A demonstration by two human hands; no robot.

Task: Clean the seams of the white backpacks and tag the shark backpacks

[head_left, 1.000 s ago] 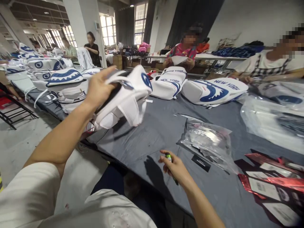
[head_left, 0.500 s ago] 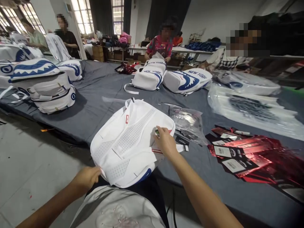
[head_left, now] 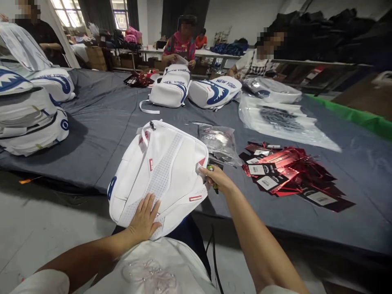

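At the left end of the table [head_left: 98, 122], a stack of white-and-blue bags [head_left: 33, 118] sat close to the near edge. Right of it, at the middle of the near edge, lay the white backpack [head_left: 171, 171], padded back facing up, its lower end jutting past the edge over the person's lap. Its long axis slanted from near left to far right, between the 2 hands.

The left hand [head_left: 144, 218] rested flat on the near-left end, palm down, fingers spread and gripping nothing; its forearm lay low, almost crossways, close to the body. The right hand [head_left: 219, 178] was at the right-hand side, nearer the far end, the forearm slanting forward and inward. Its thumb and forefinger met the backpack's side beside a small red triangle [head_left: 202, 162], while the fingers curled round a green-and-black tool [head_left: 216, 189], perhaps a pair of snips, though mostly hidden from me.

Just beyond that hand was a clear plastic bag [head_left: 218, 138]; further back, toward the far edge, lay a bag lettered NEW YORK [head_left: 216, 93]. Toward the right end, a heap of red-and-black tags [head_left: 284, 163] spread along the near side.
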